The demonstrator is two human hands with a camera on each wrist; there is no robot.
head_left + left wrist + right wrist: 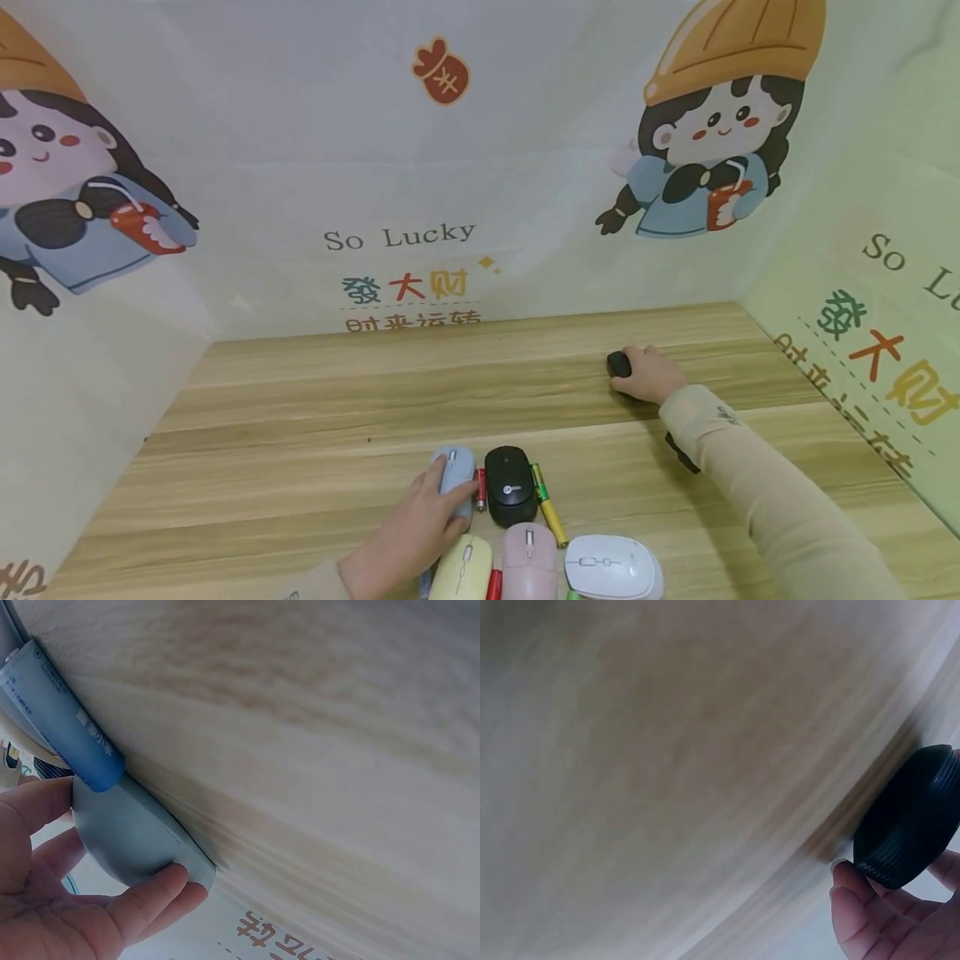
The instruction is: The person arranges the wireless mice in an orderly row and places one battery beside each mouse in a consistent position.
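Note:
My left hand rests over a light blue computer mouse, its fingers and thumb round the mouse's sides. In the left wrist view, a blue battery lies against that mouse, close to the fingers. Far to the right, my right hand grips a small black mouse. The right wrist view shows the ridged side of this black mouse between the fingers and thumb, close over the wood. Beside the blue mouse are a red battery and a larger black mouse.
Nearer me are a yellow mouse, a pink mouse and a white mouse. A yellow battery and green battery lie end to end. A dark object is partly hidden by the right forearm. Printed cloth stands behind the wooden table.

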